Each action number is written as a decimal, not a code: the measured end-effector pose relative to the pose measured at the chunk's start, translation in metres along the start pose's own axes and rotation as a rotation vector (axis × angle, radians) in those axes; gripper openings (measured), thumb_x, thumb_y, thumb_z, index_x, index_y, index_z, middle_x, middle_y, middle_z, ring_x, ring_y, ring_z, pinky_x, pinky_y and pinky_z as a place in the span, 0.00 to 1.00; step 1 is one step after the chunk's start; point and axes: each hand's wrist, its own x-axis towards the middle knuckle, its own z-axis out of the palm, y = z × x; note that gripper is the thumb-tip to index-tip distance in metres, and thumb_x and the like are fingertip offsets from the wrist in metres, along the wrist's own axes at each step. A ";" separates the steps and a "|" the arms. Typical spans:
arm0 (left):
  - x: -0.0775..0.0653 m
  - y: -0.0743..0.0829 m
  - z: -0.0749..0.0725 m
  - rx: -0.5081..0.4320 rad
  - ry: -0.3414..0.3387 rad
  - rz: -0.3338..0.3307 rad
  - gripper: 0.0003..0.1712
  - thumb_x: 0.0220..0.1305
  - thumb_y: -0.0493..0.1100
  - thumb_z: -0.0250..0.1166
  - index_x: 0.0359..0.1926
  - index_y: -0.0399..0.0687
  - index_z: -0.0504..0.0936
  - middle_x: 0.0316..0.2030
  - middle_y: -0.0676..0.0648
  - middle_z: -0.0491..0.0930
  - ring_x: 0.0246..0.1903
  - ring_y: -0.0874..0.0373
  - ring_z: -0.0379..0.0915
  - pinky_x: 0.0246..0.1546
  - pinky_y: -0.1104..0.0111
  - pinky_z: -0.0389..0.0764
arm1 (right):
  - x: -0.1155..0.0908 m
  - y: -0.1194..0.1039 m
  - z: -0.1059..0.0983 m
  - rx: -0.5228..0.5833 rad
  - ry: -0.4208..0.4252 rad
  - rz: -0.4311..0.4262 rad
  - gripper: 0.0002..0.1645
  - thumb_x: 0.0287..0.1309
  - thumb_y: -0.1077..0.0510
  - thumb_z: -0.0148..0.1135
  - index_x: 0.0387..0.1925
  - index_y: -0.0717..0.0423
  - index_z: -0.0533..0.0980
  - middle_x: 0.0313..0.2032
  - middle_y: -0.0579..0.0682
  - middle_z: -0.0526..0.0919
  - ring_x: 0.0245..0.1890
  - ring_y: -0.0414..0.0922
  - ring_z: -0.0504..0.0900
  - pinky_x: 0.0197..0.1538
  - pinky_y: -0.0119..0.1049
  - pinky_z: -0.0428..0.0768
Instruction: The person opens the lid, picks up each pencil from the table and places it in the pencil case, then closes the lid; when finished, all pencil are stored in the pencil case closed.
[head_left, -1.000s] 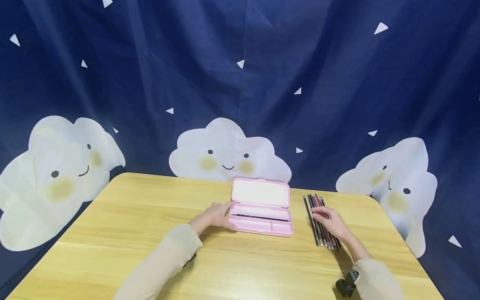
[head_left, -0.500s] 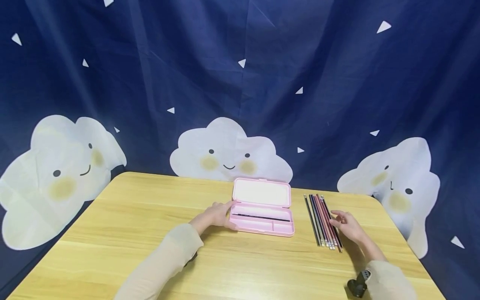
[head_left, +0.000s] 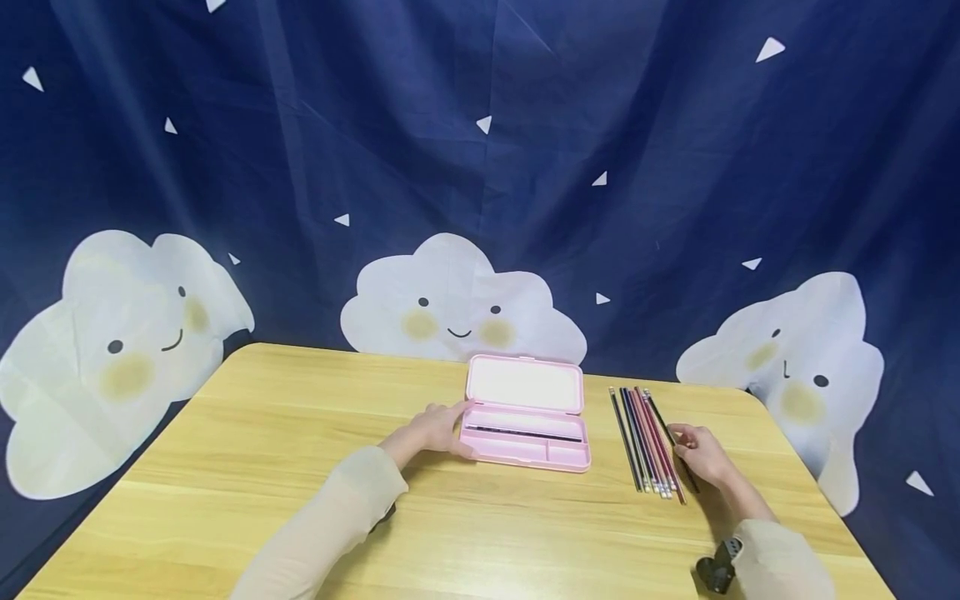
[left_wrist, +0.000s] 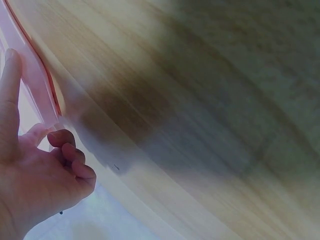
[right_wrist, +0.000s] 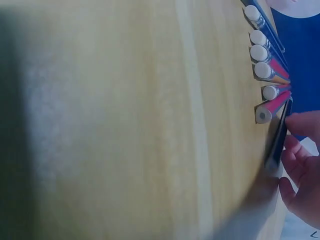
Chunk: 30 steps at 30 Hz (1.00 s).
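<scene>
My right hand (head_left: 702, 452) pinches a slim black pencil (right_wrist: 278, 142), its near end now separated from the multicoloured pencil row (head_left: 652, 442), permitting single handling; my left hand (head_left: 435, 429), fingers wide, touches the open pink plastic case (head_left: 525, 384).

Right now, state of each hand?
Left hand: closed, holding the left end of the pink case.
Right hand: at the rightmost dark pencil; whether it's gripping can't be told.

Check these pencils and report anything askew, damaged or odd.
The slim dark pencil at the right hand slants away from the multicoloured row of pencils at its near end. One red wooden pencil shows a bare end, beside neighbours with white erasers. No damage is visible.
</scene>
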 end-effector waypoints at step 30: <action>0.000 0.000 0.000 0.001 0.001 -0.001 0.57 0.39 0.63 0.72 0.68 0.53 0.56 0.59 0.35 0.66 0.56 0.40 0.60 0.52 0.48 0.66 | 0.004 -0.012 -0.003 -0.104 0.129 0.101 0.18 0.51 0.73 0.49 0.45 0.77 0.71 0.23 0.56 0.76 0.24 0.46 0.70 0.28 0.37 0.70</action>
